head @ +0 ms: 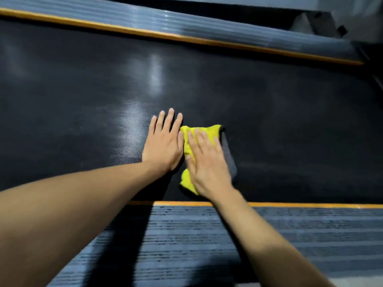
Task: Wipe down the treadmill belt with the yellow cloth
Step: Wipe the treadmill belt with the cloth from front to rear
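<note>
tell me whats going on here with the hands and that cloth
A person is wiping a treadmill belt. The right hand presses flat on a yellow cloth with a grey underside, near the belt's close edge. The left hand lies flat on the bare belt just beside the cloth, fingers spread, holding nothing.

The treadmill belt (269,121) is black with a fine dotted texture, lying flat and catching pale glare toward 10 o'clock. The yellow cloth (189,141), folded, with a grey underside showing at 3 o'clock, lies flat on the belt near its 6 o'clock edge.
</note>
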The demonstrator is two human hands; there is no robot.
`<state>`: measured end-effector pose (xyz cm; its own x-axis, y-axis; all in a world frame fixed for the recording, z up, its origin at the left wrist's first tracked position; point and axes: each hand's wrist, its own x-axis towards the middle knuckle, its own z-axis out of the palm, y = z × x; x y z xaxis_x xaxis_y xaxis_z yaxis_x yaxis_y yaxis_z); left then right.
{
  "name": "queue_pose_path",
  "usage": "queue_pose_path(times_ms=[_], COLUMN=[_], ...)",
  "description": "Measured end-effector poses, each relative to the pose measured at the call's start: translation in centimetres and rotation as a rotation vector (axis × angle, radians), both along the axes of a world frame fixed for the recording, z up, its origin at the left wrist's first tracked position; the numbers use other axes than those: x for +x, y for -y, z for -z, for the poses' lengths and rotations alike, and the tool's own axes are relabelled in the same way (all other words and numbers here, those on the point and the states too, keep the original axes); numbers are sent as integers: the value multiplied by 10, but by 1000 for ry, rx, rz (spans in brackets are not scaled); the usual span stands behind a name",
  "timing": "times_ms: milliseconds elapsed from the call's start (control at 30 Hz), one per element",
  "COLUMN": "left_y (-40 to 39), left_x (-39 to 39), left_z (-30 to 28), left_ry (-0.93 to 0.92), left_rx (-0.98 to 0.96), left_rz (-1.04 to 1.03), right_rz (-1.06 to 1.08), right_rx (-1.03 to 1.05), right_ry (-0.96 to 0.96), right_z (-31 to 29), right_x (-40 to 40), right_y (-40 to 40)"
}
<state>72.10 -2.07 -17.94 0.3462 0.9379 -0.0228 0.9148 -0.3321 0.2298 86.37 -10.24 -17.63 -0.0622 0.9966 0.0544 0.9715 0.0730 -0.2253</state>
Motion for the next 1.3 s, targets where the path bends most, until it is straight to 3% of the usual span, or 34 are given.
queue_pose_path(times_ms=[233, 467, 767, 867, 933, 1067, 1300], left_y=[-11, -79, -128, -126, -127, -127, -126], left_x=[-21, -74, -100, -97, -99, -98, -101], left_z=[-3, 0, 6, 7, 7, 8, 2], left_ry=[215, -24, -22, -18, -9, -22, -34], left_rx=[-11, 110, 66, 75, 75, 63, 43], left_rz=[76, 50, -34, -30, -30, -23, -22], right_rz=[18, 6, 152, 231, 264, 141, -147], right_rx=[-41, -14, 20, 165, 170, -43, 69], right_ry=[-9, -57, 69, 109, 81, 48, 71], right_z=[3, 1, 7, -2, -1, 7, -9], right_x=[-7, -7, 5, 11, 11, 19, 8], right_y=[-8, -27, -259, -296, -293, -273, -221])
